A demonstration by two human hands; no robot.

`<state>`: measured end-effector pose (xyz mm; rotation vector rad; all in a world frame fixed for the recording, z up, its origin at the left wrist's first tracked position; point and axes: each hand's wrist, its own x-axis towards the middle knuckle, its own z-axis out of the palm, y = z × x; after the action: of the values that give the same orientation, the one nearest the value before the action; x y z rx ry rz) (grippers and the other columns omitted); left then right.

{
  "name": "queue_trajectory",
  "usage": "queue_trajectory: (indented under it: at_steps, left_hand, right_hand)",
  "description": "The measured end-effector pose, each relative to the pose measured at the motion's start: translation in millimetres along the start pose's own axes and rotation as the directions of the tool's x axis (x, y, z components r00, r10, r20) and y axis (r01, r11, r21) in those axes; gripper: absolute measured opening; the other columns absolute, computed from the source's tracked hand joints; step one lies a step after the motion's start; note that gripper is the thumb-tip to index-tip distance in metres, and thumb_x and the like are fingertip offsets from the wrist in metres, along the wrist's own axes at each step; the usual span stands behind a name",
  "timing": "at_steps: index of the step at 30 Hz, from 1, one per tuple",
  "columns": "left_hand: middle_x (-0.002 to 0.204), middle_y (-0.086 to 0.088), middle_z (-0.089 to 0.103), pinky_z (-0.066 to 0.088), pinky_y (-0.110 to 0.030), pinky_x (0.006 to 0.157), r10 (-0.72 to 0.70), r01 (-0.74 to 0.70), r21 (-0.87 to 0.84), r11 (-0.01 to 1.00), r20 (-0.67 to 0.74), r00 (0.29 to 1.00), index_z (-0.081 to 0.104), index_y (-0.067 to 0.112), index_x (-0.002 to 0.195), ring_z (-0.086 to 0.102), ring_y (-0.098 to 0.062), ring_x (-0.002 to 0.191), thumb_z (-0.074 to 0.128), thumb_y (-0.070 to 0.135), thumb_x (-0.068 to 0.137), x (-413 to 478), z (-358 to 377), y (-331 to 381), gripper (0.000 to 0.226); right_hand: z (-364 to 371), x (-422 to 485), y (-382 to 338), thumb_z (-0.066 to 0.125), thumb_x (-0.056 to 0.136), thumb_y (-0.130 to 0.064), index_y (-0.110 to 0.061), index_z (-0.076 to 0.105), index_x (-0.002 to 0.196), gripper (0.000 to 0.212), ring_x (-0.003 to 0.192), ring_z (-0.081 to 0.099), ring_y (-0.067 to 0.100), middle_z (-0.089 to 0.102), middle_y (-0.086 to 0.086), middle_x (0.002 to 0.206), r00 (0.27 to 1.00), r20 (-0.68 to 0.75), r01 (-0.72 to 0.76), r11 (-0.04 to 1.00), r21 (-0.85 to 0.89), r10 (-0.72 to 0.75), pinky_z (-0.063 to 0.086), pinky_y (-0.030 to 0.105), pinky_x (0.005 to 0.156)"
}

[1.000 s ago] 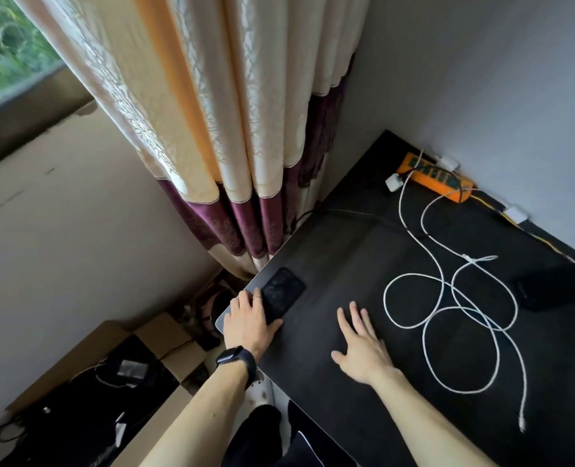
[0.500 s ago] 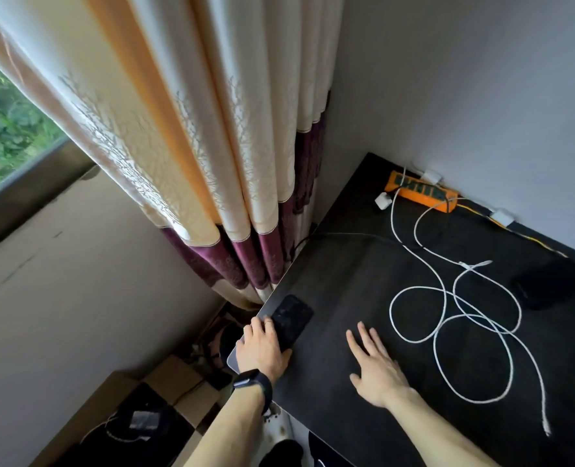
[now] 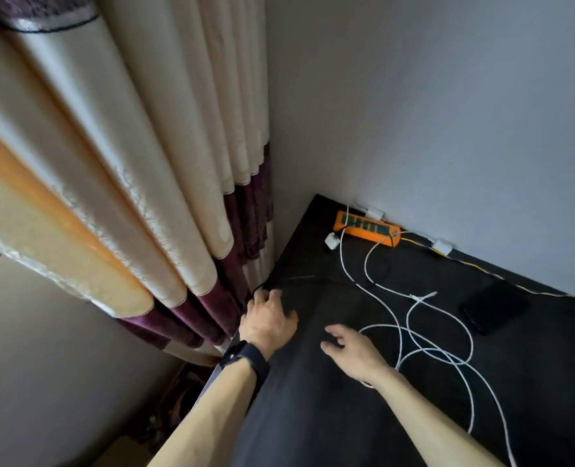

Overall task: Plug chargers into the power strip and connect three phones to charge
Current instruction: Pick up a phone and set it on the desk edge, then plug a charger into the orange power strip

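Observation:
An orange power strip (image 3: 367,228) lies against the wall at the far end of the black table (image 3: 313,416). White charger bricks sit by it: one in front (image 3: 331,241), one behind (image 3: 375,213), one to the right (image 3: 443,246). White cables (image 3: 414,332) loop across the table's middle. A black phone (image 3: 493,306) lies flat at the right. My left hand (image 3: 267,318) rests on the table's left edge, fingertips bent beside a thin black cable (image 3: 293,279); the phone that was near it is hidden. My right hand (image 3: 350,352) rests on the table, holding nothing.
A cream and purple curtain (image 3: 178,197) hangs right beside the table's left edge. A grey wall (image 3: 448,112) closes the far side. A thin yellow cable (image 3: 475,266) runs along the wall past the power strip.
The view has tilted up. My left hand slid forward along the table's left edge, and the phone beside it is no longer visible. My right hand's fingers have curled slightly.

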<state>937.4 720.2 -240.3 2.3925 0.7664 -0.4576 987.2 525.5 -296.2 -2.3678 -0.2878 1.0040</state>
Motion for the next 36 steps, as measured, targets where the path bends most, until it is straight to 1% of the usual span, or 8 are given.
queue_trajectory:
  at_steps: [6,11,16,19,21,27,33,36]
  left_hand:
    - [0.150,-0.004,0.038,0.044,-0.046,0.105,0.058,-0.057,0.016,0.998,-0.060,0.997,0.033,0.027,0.149,0.043,-0.028,0.134,0.050,0.043,0.094,69.9,-3.9,52.8,0.060]
    - [0.153,-0.004,0.035,0.043,-0.040,0.107,0.094,-0.088,0.109,0.990,-0.050,0.994,0.027,0.023,0.152,0.042,-0.025,0.136,0.047,0.040,0.099,121.5,22.9,58.1,0.060]
    - [0.164,-0.002,0.016,0.021,-0.043,0.121,0.196,-0.161,0.233,0.959,-0.137,0.971,0.016,0.026,0.158,0.016,-0.022,0.150,0.037,0.047,0.101,168.2,56.2,40.2,0.064]
    - [0.167,0.001,-0.003,0.008,-0.046,0.124,0.222,-0.174,0.256,0.951,-0.170,0.960,0.005,0.030,0.159,-0.002,-0.017,0.153,0.029,0.052,0.102,183.5,81.2,28.4,0.065]
    - [0.167,0.002,-0.006,0.005,-0.046,0.124,0.243,-0.183,0.259,0.948,-0.224,0.944,0.003,0.031,0.159,-0.006,-0.016,0.153,0.025,0.052,0.103,188.3,98.4,21.6,0.064]
    - [0.167,0.004,-0.008,-0.002,-0.045,0.124,0.268,-0.195,0.257,0.947,-0.294,0.917,-0.002,0.033,0.158,-0.010,-0.015,0.153,0.017,0.052,0.103,188.9,120.4,7.8,0.062]
    - [0.167,0.003,-0.007,-0.001,-0.047,0.124,0.279,-0.200,0.265,0.943,-0.307,0.910,-0.003,0.031,0.158,-0.008,-0.016,0.153,0.014,0.052,0.102,188.2,123.9,6.5,0.062]
    - [0.167,0.002,0.001,0.000,-0.046,0.124,0.298,-0.200,0.284,0.938,-0.359,0.884,0.004,0.031,0.159,-0.001,-0.017,0.154,0.013,0.054,0.101,188.8,127.6,4.3,0.062]
  right_hand:
    - [-69.7,69.6,7.1,0.063,0.093,-0.039,-0.026,0.058,0.129,0.038,0.103,0.062,0.001,0.065,-0.008,0.125,0.954,-0.285,0.136,0.979,0.149,-0.089,0.044,0.011,0.082]
    - [-98.0,119.9,0.6,0.060,0.095,-0.039,-0.030,0.056,0.127,0.034,0.100,0.065,0.007,0.062,-0.012,0.119,0.846,-0.409,0.307,0.940,-0.148,-0.341,0.056,0.028,0.082]
    - [-96.1,165.6,-10.9,0.060,0.095,-0.032,-0.028,0.051,0.134,0.040,0.094,0.067,0.010,0.043,-0.009,0.145,0.661,-0.390,0.360,0.727,-0.584,-0.641,0.050,0.018,0.059]
    - [-95.7,190.5,-13.8,0.058,0.095,-0.030,-0.027,0.036,0.148,0.058,0.098,0.066,0.017,0.023,-0.002,0.160,0.720,-0.325,0.250,0.666,-0.703,-0.613,0.054,0.026,0.059]
    - [-98.7,202.8,-10.9,0.059,0.094,-0.030,-0.026,0.028,0.153,0.067,0.095,0.067,0.021,0.024,0.002,0.158,0.769,-0.327,0.140,0.644,-0.752,-0.550,0.051,0.031,0.054]
    - [-118.2,201.3,5.5,0.051,0.096,-0.054,-0.027,0.054,0.127,0.041,0.080,0.065,0.025,0.051,0.004,0.118,0.808,-0.293,0.003,0.501,-0.866,-0.511,0.035,0.031,0.051]
    - [-159.7,190.9,21.0,0.038,0.091,-0.072,-0.032,0.051,0.128,0.055,0.094,0.067,0.034,0.063,0.006,0.115,0.798,-0.409,-0.072,0.604,-0.794,-0.443,0.039,0.033,0.059]
    - [-185.1,197.5,13.9,0.042,0.091,-0.069,-0.025,0.055,0.117,0.052,0.089,0.067,0.036,0.068,0.010,0.092,0.781,-0.542,-0.189,0.711,-0.677,-0.309,0.036,0.030,0.053]
